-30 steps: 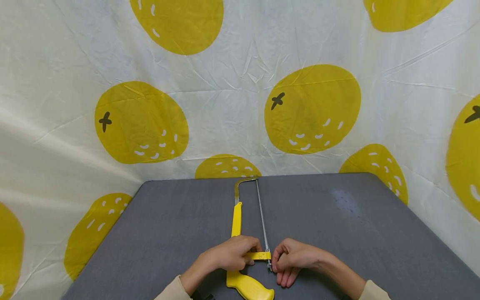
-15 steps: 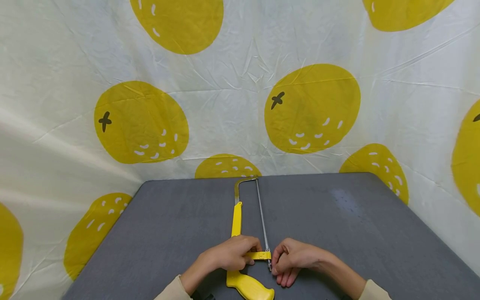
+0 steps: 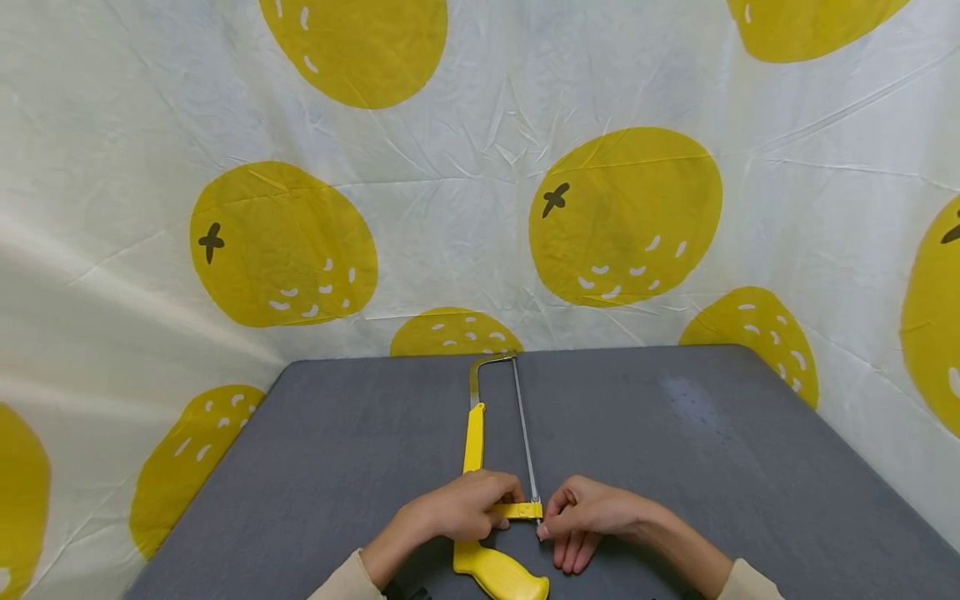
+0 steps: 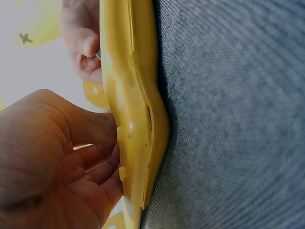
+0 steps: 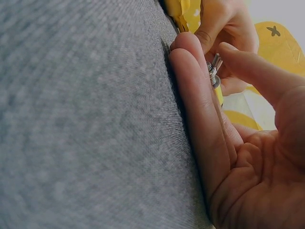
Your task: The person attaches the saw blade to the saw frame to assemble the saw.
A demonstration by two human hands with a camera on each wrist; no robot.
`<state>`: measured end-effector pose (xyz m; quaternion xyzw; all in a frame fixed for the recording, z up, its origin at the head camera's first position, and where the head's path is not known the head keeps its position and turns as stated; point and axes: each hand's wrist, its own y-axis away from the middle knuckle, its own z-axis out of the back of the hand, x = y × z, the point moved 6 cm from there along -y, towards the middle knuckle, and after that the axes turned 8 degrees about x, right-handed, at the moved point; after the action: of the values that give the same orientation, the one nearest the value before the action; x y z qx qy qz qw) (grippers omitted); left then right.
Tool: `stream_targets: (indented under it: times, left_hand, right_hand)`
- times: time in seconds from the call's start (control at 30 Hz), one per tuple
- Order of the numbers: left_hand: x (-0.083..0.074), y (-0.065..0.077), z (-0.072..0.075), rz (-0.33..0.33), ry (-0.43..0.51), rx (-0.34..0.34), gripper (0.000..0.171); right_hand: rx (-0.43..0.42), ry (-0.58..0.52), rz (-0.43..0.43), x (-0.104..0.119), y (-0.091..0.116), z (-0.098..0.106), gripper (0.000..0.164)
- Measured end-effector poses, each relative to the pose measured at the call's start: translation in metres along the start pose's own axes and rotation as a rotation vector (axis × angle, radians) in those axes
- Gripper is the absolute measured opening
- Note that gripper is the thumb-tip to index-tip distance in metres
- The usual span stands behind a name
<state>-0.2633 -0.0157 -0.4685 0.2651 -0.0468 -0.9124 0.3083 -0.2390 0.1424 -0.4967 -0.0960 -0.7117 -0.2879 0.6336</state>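
A yellow-handled hacksaw (image 3: 501,573) lies on the grey table, its frame running away from me and its thin blade (image 3: 522,425) on the right side. My left hand (image 3: 468,507) grips the frame near the yellow crosspiece (image 3: 521,511), thumb and fingers bent around it. Beside the near end of the blade, my right hand (image 3: 592,512) has its thumb and index finger at the metal wing nut (image 5: 215,67). The thumb partly covers the nut in the head view; its other fingers (image 5: 198,100) lie along the tabletop in the right wrist view.
The grey cloth-covered table (image 3: 360,433) extends around the saw on both sides. A white curtain (image 3: 450,233) printed with large yellow fruit hangs behind and beside it. A pale patch (image 3: 690,404) marks the cloth at the right.
My right thumb has shifted slightly left, over the wing nut, where before it was beside it. The left hand and the hacksaw have stayed in place.
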Motion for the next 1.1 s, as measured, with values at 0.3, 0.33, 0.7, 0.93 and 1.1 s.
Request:
stream_targets:
  times: [0.3, 0.33, 0.7, 0.93, 1.1]
  left_hand:
    - [0.0003, -0.0006, 0.0006, 0.001, 0.007, 0.012, 0.022]
    - [0.0004, -0.0007, 0.0007, 0.001, 0.007, 0.012, 0.022]
    - [0.0009, 0.0003, 0.0004, 0.009, 0.007, 0.013, 0.023]
    - [0.0006, 0.0006, 0.0001, 0.01, 0.007, 0.008, 0.023]
    - [0.0006, 0.0002, -0.0001, 0.008, 0.003, 0.004, 0.023]
  right_hand:
    - [-0.002, -0.001, -0.008, 0.0005, 0.001, 0.0006, 0.023]
    - [-0.002, 0.0, -0.009, 0.0005, 0.0011, 0.0008, 0.023]
    - [0.008, -0.004, -0.01, -0.0004, 0.0001, 0.0009, 0.023]
    - [0.013, -0.002, -0.001, 0.0002, 0.0004, 0.0001, 0.024]
    - [0.014, -0.002, -0.002, 0.0001, 0.0008, 0.0002, 0.025]
